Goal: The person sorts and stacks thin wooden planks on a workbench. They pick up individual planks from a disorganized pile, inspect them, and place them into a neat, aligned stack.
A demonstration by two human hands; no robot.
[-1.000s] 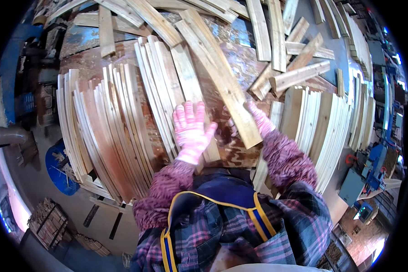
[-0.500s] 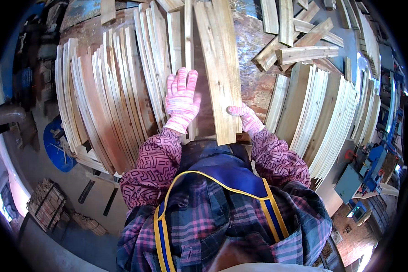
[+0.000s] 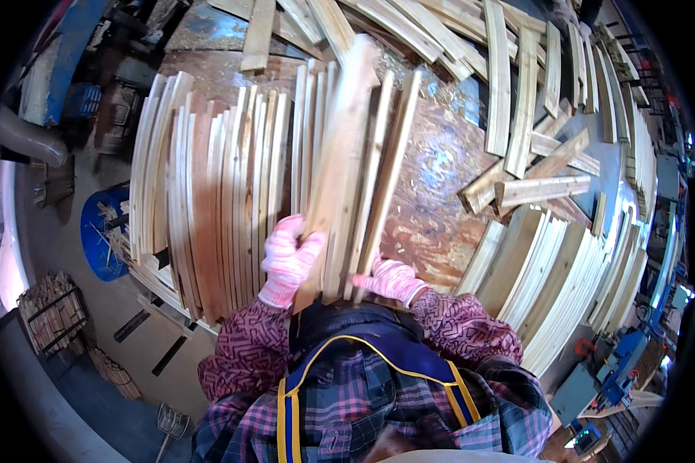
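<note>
In a pink-and-white knitted glove, my left hand [image 3: 292, 261] is closed on the near part of a pale wooden board [image 3: 338, 147], its thumb along the right side. This board leans slightly to the right at its far end, which is blurred. My right hand [image 3: 394, 279], gloved alike, grips the near end of a board standing on edge [image 3: 391, 170]. Another narrow board [image 3: 372, 166] stands close beside that one, between my hands. The fingertips of my right hand are partly hidden behind the wood. Directly left of my left hand stands a row of boards on edge [image 3: 224, 185].
A second row of upright boards [image 3: 548, 270] stands at the right. Loose boards lie crisscross [image 3: 540, 187] beyond it, with more piled at the far side [image 3: 432, 38]. The worn tabletop [image 3: 432, 224] carries sawdust. A blue tub [image 3: 100, 243] is on the floor at left.
My left hand, formerly spread flat, has closed on a board. My right hand has moved left, still gripping wood; the boards between my hands are turned more on edge. The view has shifted.
</note>
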